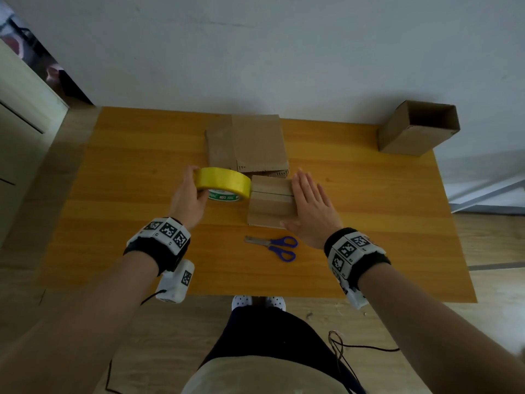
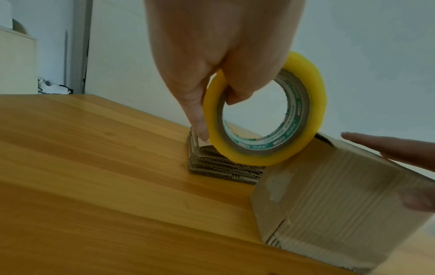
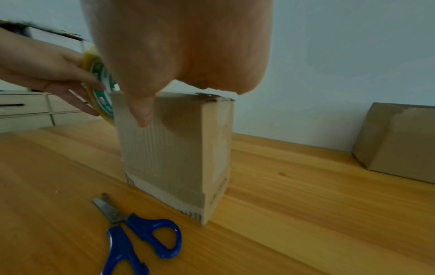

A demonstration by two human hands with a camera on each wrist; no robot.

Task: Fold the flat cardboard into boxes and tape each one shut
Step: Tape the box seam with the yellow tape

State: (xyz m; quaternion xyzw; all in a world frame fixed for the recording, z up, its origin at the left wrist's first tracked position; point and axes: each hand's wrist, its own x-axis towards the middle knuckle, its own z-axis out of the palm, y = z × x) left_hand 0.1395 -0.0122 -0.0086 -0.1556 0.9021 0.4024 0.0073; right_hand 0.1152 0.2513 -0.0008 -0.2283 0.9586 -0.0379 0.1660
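A folded cardboard box stands mid-table with its top flaps closed, also seen close up in the wrist views. My right hand lies flat against its right side, fingers straight, thumb on the near face. My left hand grips a yellow tape roll just left of the box's top, one finger inside the core. The roll's green label peeks out behind the box. A stack of flat cardboard lies behind them.
Blue-handled scissors lie shut near the front of the wooden table. An open-topped cardboard box stands at the back right corner by the wall. Drawers stand off to the left.
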